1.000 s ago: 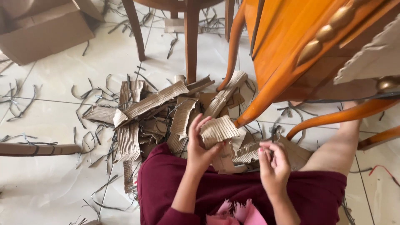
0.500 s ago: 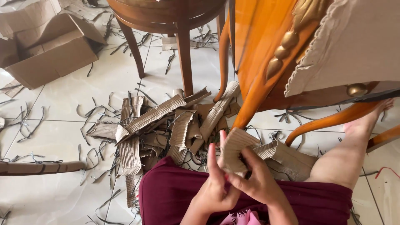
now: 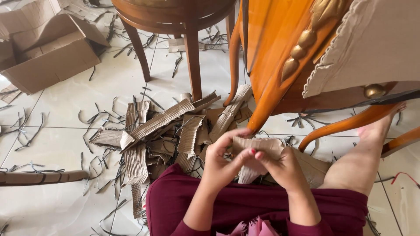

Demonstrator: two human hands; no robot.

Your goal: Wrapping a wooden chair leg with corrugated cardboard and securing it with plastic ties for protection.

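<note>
Cardboard piece [image 3: 258,150], a ragged corrugated scrap, is sitting pinched between both hands above the person's lap. Left hand [image 3: 221,164] is closing its grip on the scrap's near edge, thumb touching the right thumb. Right hand [image 3: 284,168] is pinching the same scrap from the other side, fingers curled under it. Just beyond, a pile of torn cardboard strips [image 3: 166,131] is lying on the tiled floor [image 3: 57,144]. An orange wooden chair [image 3: 280,57] is standing beside it, and an open cardboard box [image 3: 43,52] is lying well apart.
</note>
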